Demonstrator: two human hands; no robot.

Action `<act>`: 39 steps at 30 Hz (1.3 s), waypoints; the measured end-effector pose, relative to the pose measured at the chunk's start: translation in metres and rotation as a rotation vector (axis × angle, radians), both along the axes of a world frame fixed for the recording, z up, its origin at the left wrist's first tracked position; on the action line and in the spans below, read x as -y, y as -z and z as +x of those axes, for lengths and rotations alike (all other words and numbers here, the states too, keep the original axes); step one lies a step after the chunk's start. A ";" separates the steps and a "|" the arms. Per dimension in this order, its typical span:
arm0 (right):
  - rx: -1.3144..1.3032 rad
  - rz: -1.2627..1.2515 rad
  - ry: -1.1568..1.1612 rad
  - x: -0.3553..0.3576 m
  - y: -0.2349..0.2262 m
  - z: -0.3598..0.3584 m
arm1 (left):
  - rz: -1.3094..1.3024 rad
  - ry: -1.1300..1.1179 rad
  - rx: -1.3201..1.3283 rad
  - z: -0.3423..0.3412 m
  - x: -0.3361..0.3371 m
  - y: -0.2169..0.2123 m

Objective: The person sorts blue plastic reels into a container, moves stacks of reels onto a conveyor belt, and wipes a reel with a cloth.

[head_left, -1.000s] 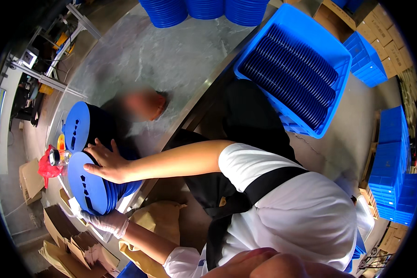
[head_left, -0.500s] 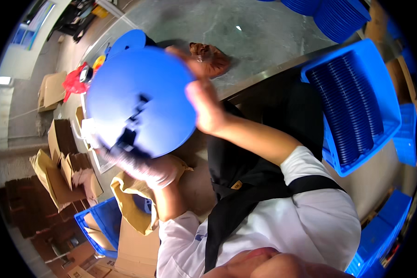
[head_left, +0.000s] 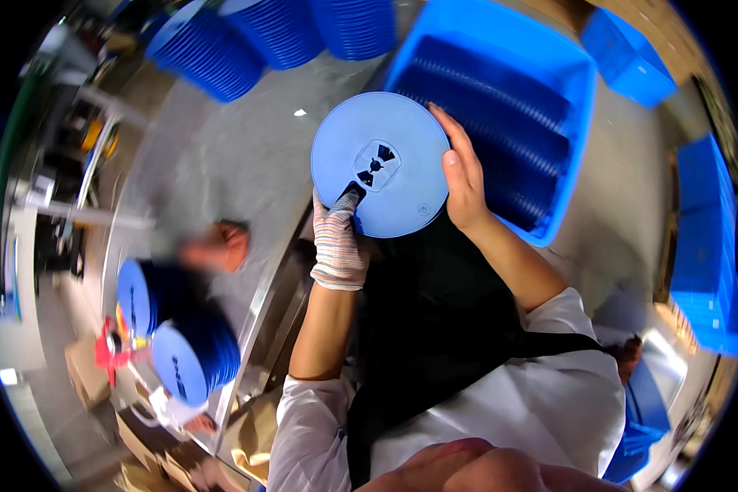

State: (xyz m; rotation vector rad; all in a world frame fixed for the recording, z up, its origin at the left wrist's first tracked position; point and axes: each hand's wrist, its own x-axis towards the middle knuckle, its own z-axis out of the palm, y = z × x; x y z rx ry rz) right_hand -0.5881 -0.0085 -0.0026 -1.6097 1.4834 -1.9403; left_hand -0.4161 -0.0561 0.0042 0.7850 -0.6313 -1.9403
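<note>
Looking down from here, I have the grey worktop [head_left: 246, 156] filling the middle of my view, its metal edge running down toward the lower left. Up top right sits the big blue crate [head_left: 578, 107], packed with ridged rows of blue reels standing on edge. More stacks of blue reels [head_left: 221, 49] line the far edge of the worktop, and two further reel stacks [head_left: 180, 344] lie on their sides at lower left, with a blurred person's hand [head_left: 221, 246] resting just beside them. Blue bins [head_left: 705, 246] pile up along the right rim. Now the centrepiece: one flat blue reel [head_left: 381, 164], round with a dark-slotted hub, held up face toward me, overlapping the crate's near left corner. My left hand [head_left: 340, 242], in a striped knit glove, is closed on the reel's lower edge, fingers reaching up to a slot near the hub. My right hand [head_left: 463, 176], bare, is clamped on the reel's right rim, thumb on the face, fingers curled behind.
</note>
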 end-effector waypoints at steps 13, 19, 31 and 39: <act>0.014 0.409 0.635 -0.144 -0.021 -0.238 | 0.047 0.884 0.008 -0.270 -0.062 0.056; -0.296 0.467 0.586 -0.147 -0.052 -0.257 | 0.495 0.942 -0.142 -0.326 -0.084 0.073; 0.383 0.022 0.316 -0.104 0.000 -0.210 | 0.434 0.635 -0.088 -0.297 -0.039 0.088; 0.548 0.231 0.231 -0.110 -0.012 -0.201 | 0.475 0.538 -0.175 -0.292 -0.031 0.091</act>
